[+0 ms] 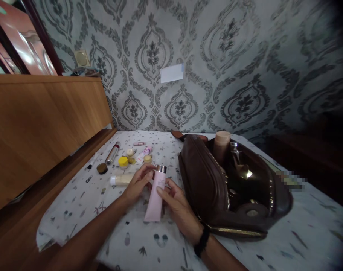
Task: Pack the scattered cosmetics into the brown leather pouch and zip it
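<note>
Pink tube [154,203]: held cap-up between hands
Right fingers [162,194]: clamped on tube's right side
Left fingers [145,174]: bent beside silver cap [161,169]; grip can't be told

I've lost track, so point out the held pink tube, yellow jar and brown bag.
Pink tube [155,199], head view: middle of its body.
Yellow jar [123,162], head view: its upper part.
Brown bag [201,178], head view: its side wall.
</note>
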{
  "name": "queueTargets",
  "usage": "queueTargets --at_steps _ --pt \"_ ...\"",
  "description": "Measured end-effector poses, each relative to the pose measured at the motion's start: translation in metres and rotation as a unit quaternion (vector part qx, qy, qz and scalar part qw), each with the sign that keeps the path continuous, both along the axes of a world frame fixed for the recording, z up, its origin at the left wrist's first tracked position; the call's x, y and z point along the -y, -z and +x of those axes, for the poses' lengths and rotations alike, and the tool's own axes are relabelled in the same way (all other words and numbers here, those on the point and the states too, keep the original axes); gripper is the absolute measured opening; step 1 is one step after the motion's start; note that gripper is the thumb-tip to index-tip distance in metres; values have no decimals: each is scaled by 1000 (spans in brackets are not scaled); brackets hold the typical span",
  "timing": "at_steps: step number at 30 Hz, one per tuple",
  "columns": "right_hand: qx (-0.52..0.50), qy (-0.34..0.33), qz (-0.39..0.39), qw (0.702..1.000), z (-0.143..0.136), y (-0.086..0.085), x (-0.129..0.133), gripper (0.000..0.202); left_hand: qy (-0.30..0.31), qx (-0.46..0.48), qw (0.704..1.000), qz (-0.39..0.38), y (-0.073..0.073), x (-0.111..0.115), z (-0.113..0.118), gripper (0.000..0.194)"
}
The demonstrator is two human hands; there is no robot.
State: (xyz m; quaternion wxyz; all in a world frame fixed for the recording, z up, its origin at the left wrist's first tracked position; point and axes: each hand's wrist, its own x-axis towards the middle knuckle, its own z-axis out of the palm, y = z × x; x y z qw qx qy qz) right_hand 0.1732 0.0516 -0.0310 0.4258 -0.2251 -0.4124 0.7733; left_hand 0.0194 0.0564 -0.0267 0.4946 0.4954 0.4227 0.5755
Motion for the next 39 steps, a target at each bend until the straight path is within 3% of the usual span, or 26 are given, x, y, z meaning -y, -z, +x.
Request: queueTargets --at_steps 7,13,18,23,31,33,36,37,39 --pt "4 89 52 995 0 -6 0 37 156 -36 987 -13 -16 21 -9 65" --pt "71 151 102 981 3 -21 13 42 137 -83 984 -75 -14 35 -24 35" --pt "148 123 214 958 37 -54 33 44 165 -47 982 -73 -16 38 -23 45" --pt "224 194 306 905 82 -87 40 37 237 -19 969 -72 -36 34 0 47" --pt "177 253 339 889 142 -142 42 26 318 13 947 -33 -83 12 67 50" --pt "190 287 366 865 156 -153 39 24 299 -24 954 1 -94 3 81 50" --pt "219 343 412 815 177 -166 34 22 173 -149 965 130 -109 -12 97 44" --pt "227 363 422 799 183 -168 32 23 123 -213 952 185 -113 -16 101 39" --pt "234 395 431 777 193 -171 28 26 48 -352 893 277 -118 -21 107 31"
